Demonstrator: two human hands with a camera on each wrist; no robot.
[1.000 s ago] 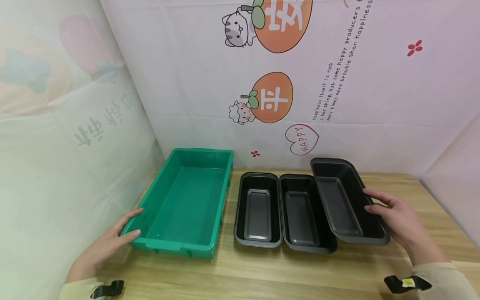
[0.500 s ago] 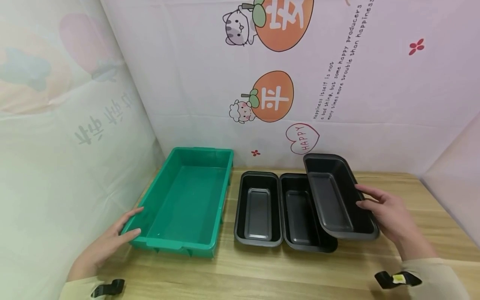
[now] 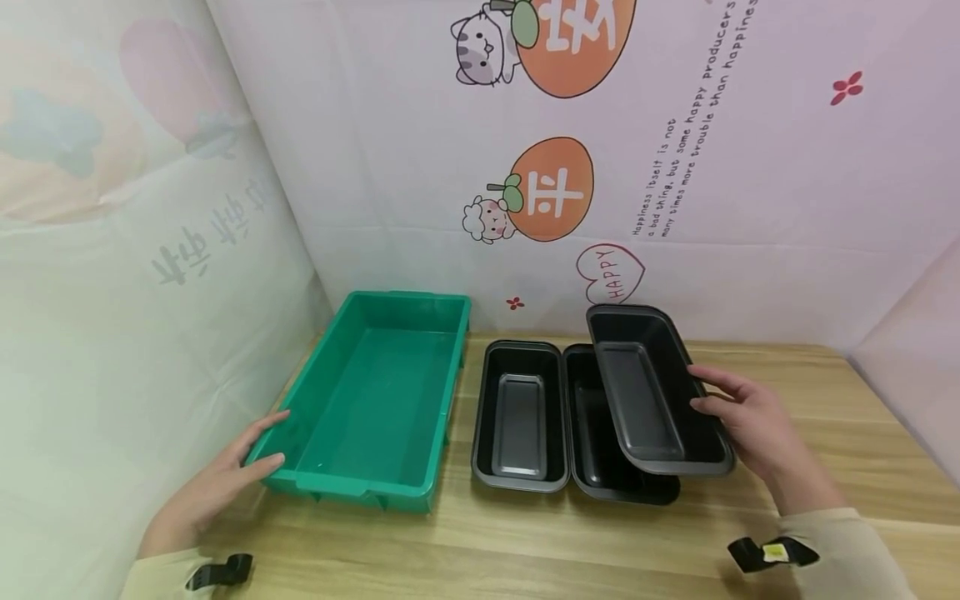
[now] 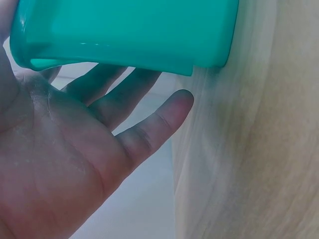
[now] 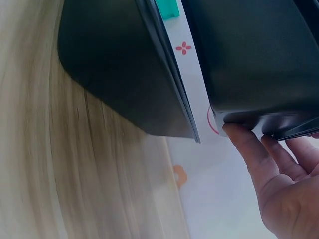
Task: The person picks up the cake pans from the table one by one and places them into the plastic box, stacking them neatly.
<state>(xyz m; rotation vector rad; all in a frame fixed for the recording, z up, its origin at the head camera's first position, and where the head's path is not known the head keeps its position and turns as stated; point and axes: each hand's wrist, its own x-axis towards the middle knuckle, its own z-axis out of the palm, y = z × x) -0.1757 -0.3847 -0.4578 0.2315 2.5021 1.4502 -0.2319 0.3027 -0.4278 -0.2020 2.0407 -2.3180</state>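
In the head view my right hand [image 3: 761, 433] grips a black loaf pan [image 3: 648, 400] by its right side wall, the pan raised and tilted. In the right wrist view several fingers [image 5: 251, 149] press the underside of this held pan [image 5: 259, 55]. Below it lies a second loaf pan [image 3: 600, 450], partly covered by the first. A third loaf pan [image 3: 521, 425] stands on the table to the left. My left hand [image 3: 217, 479] holds the near left corner of a green plastic tray [image 3: 438, 417], thumb over the rim, other fingers outside the wall.
All of this is on a wood-grain table [image 3: 517, 542]. Behind rises a white printed cloth [image 3: 420, 183], and another cloth [image 3: 150, 333] hangs close to the left of the tray. Bare table lies in front and at right.
My right hand has carried the held loaf pan to the left, further over the second pan. The left hand stays at the tray's corner. The head view has shifted slightly.
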